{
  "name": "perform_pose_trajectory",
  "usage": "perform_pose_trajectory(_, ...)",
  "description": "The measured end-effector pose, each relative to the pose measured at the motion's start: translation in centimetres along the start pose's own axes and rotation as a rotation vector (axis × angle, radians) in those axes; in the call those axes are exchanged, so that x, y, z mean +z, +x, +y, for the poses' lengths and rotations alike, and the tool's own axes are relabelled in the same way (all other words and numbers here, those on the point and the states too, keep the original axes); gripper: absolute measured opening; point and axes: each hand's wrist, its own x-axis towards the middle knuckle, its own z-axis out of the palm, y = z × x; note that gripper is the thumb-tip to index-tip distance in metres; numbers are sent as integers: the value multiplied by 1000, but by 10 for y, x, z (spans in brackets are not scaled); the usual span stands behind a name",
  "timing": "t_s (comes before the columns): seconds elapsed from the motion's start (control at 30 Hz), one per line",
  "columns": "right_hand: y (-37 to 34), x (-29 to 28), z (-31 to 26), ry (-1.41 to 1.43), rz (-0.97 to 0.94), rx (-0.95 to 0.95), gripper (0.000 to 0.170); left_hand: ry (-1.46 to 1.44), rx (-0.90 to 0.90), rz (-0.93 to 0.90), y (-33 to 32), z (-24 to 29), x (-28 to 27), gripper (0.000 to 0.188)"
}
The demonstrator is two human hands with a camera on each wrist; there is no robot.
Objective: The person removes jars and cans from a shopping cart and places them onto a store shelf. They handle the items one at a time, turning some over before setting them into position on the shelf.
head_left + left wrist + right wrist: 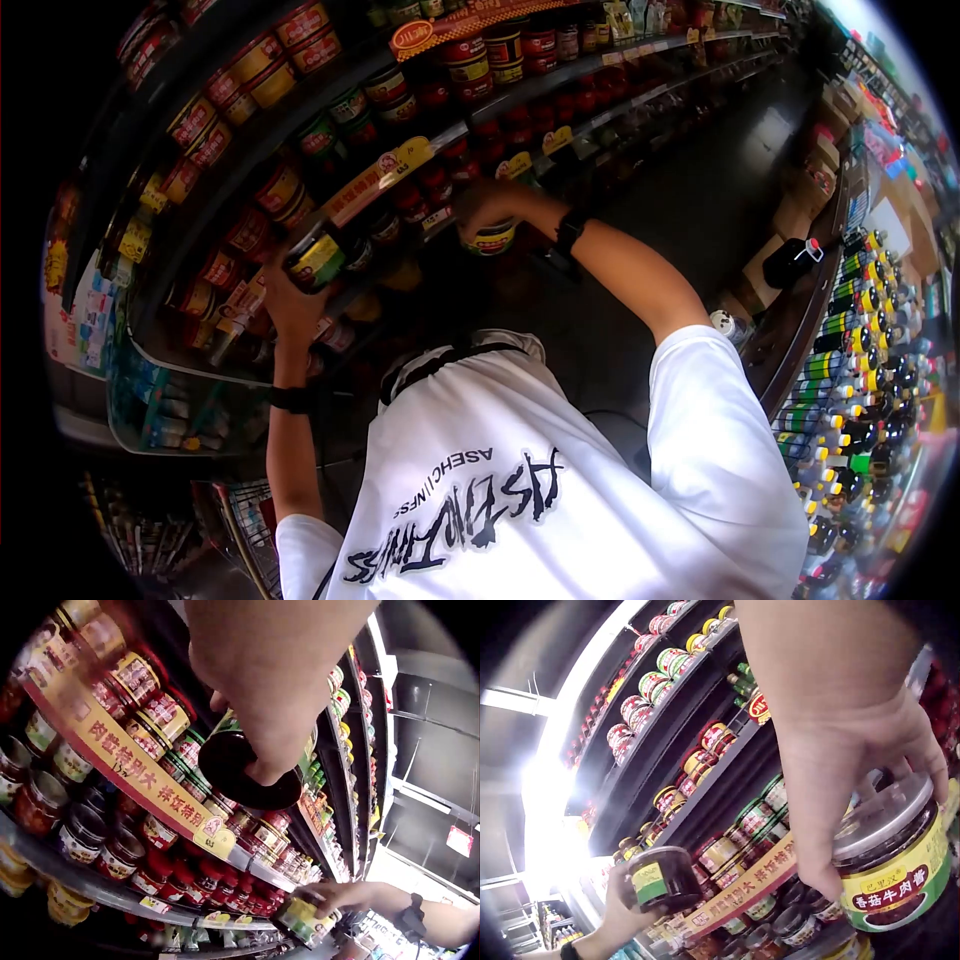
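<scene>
My left hand (pixel 290 305) grips a jar of sauce (pixel 318 262) with a yellow and green label, in front of the shelf on the left. In the left wrist view its dark round end (pixel 225 776) faces the camera, and the thumb lies against it. My right hand (pixel 495 205) holds a similar jar (pixel 889 889) by the top, fingers and thumb around its clear lid. This jar is upright in the right wrist view, its label reading mushroom beef sauce in Chinese. Both jars are off the shelf, held apart from each other.
Tiered shelves (pixel 455 140) of jars and cans curve along the left and front. A yellow and red price strip (pixel 142 769) runs along one shelf edge. At the right stand many bottles (pixel 850 390) by a dark ledge. A shopping cart (pixel 245 520) is at lower left.
</scene>
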Motion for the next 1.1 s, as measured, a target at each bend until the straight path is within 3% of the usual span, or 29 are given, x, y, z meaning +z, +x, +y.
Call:
perform_pose_trajectory(0.07,-19,5,18,30,30,25,61,-32,-52,36,-1,-11,-9,86)
perform_pose_trajectory(0.1,-43,2,19,38,64,50,62,6,19,93,0,-12,-16,85)
perform_pose_trajectory(0.2,-85,0,30,15,102,228,56,-86,-61,119,5,-21,-32,87)
perform_pose_trajectory(0.23,-102,-10,26,37,128,290,58,8,-73,157,7,-28,-32,89)
perform_pose_trajectory(0.27,-119,-19,22,62,155,352,60,73,79,227,17,-27,-42,89)
perform_pose_trajectory(0.37,-116,18,78,101,364,584,78,-59,51,296,37,-26,-48,86)
perform_pose_trajectory(0.43,-148,-4,62,253,390,497,97,-67,-64,260,40,-33,-53,85)
perform_pose_trajectory(0.5,-145,16,90,310,586,585,101,40,-41,219,50,-28,-63,86)
perform_pose_trajectory(0.57,-140,32,139,512,634,403,97,62,-90,133,55,-30,-67,86)
perform_pose_trajectory(0.63,-154,12,116,496,649,504,106,7,-40,129,59,-26,-75,83)
perform_pose_trajectory(0.67,-158,7,118,489,657,532,108,-41,126,230,59,-33,-73,80)
perform_pose_trajectory(0.77,-178,-32,65,364,619,631,110,-50,96,217,56,-28,-83,81)
perform_pose_trajectory(0.87,-173,-43,59,279,637,640,107,-92,115,251,45,-31,-96,85)
perform_pose_trajectory(1.0,-166,-69,16,372,613,584,109,-56,68,215,22,-45,-126,87)
perform_pose_trajectory(1.1,-151,-76,-16,356,663,431,101,-55,57,269,7,-60,-144,87)
